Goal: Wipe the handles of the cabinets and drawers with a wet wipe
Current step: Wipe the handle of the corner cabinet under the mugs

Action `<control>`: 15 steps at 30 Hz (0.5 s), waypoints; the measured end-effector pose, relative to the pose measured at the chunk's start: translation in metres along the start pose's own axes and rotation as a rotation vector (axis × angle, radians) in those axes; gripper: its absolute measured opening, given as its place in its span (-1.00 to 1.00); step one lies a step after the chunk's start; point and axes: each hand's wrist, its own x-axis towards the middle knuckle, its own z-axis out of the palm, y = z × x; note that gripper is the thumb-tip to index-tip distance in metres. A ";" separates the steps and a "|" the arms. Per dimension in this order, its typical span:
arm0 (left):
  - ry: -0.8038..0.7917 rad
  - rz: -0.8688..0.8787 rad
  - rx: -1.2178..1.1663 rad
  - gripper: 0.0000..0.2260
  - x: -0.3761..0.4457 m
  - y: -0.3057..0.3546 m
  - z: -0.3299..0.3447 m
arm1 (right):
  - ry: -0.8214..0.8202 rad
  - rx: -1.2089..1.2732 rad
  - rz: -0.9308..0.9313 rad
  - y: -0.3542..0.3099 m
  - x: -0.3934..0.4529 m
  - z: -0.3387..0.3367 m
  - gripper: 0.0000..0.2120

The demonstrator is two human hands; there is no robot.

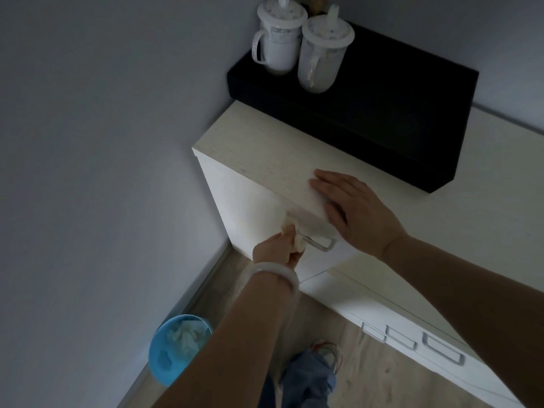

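Handle's [319,242] left end hidden under wipe [297,241] in left hand [276,248]

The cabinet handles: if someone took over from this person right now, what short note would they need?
Left hand grips the white wet wipe around the silver metal handle of the tall pale-wood cabinet, mid-wipe.
Right hand rests flat on the cabinet top, fingers straight.
Done: cannot tell beyond this handle in progress.
Left: probably the three silver drawer handles on the low unit at right.
The blue bin on the floor holds crumpled wipes.
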 end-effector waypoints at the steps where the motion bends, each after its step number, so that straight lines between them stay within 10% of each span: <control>1: 0.004 -0.015 0.008 -0.89 -0.001 -0.004 0.002 | 0.003 0.003 -0.002 0.000 0.000 0.000 -0.53; 15: -0.105 -0.034 0.192 -0.92 -0.011 -0.027 0.010 | 0.020 0.012 -0.015 0.000 0.000 -0.001 -0.54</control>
